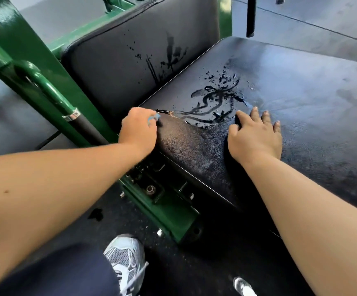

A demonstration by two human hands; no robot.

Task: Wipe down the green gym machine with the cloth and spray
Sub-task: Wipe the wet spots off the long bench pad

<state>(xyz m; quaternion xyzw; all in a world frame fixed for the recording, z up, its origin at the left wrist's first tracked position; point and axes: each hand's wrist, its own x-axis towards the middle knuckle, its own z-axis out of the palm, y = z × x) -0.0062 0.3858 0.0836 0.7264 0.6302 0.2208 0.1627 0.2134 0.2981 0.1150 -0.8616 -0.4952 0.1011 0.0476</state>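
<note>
The green gym machine (21,37) has a black seat pad (305,92) and a black back pad (128,52). Wet streaks and drops (216,99) lie on the seat, and more run down the back pad (169,54). My left hand (138,130) is curled at the seat's near left corner and grips a blue cloth (153,119), of which only a small bit shows between the fingers. My right hand (256,135) lies flat on the seat with its fingers spread, just right of the wet patch. No spray bottle is in view.
A green handle bar with a black grip (88,127) juts out left of the seat. The green base bracket with bolts (164,201) sits below the seat's edge. My shoes (126,259) stand on the dark rubber floor (216,263). A black post (250,16) stands behind the seat.
</note>
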